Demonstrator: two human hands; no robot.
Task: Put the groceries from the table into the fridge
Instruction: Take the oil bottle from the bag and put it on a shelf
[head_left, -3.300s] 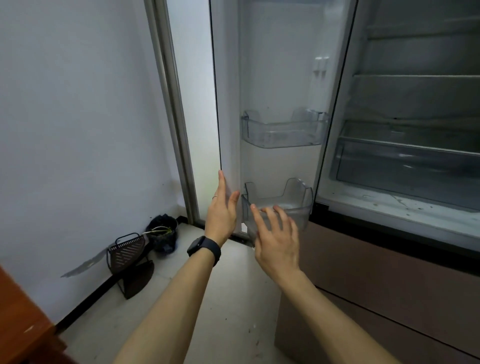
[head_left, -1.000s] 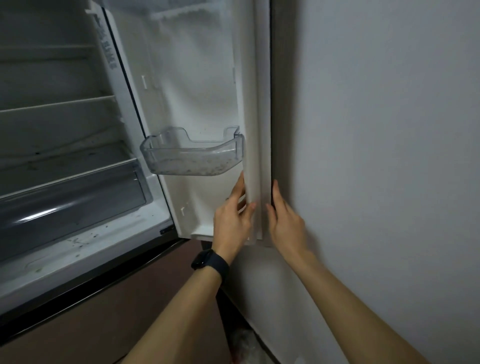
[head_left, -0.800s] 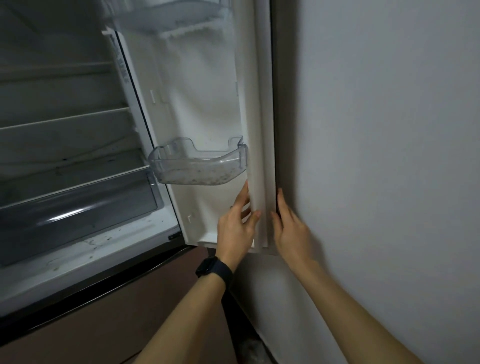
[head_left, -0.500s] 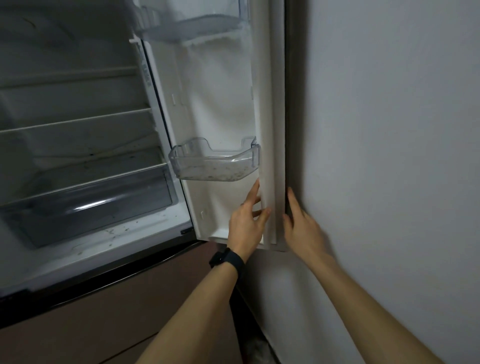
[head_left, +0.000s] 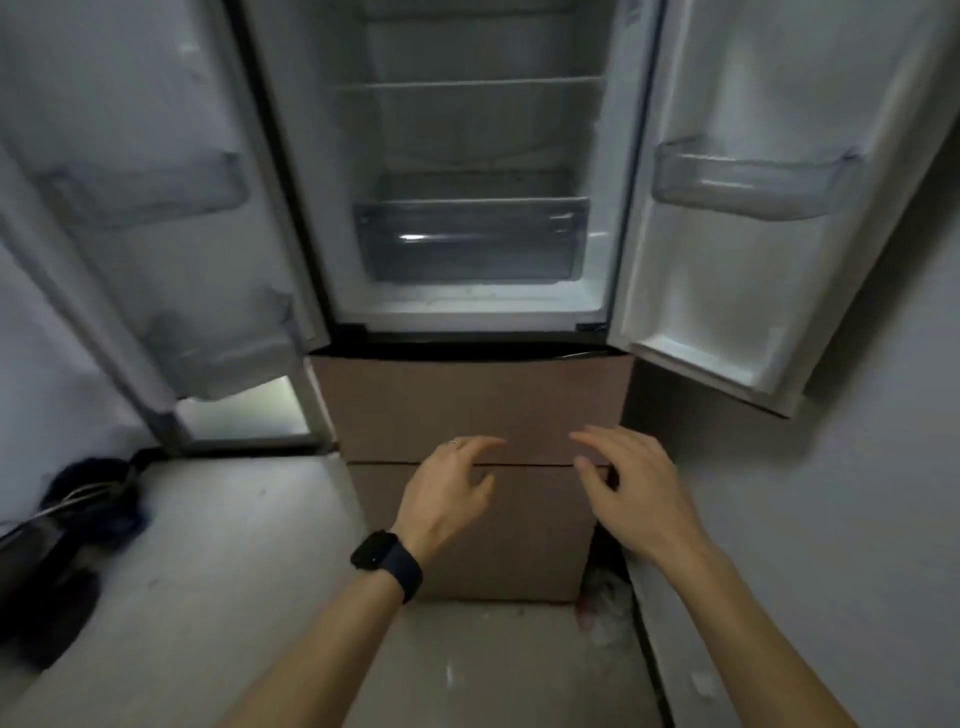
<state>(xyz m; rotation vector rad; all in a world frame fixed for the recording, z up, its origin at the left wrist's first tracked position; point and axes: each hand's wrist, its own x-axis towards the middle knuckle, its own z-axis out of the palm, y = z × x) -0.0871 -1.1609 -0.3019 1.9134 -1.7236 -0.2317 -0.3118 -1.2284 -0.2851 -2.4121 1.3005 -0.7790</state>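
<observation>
We face a narrow corner with a pale floor and a plain grey wall at the right, and the fridge stands against the back between them. The left hand is open, its fingers spread and lightly curved, and it holds nothing. A dark watch sits on its wrist and a thin ring on one finger. The right hand is equally open and equally empty, palm down. Both hands hover side by side, a short gap between them, in front of the brown upper drawer front and the lower drawer front. We cannot tell whether any fingertip touches the panels, as the hands are blurred. The left door and the right door are swung fully outward, inner faces turned toward us. Each carries clear door bins; the right door bin is the sharper one. Inside the compartment we see a glass shelf above a clear crisper drawer. A dark heap of objects lies on the floor at the left, near the left door's lower corner, too blurred to identify. The fridge stands upright, long axis vertical, with its opening facing us. Nothing stands between the hands and the compartment.
</observation>
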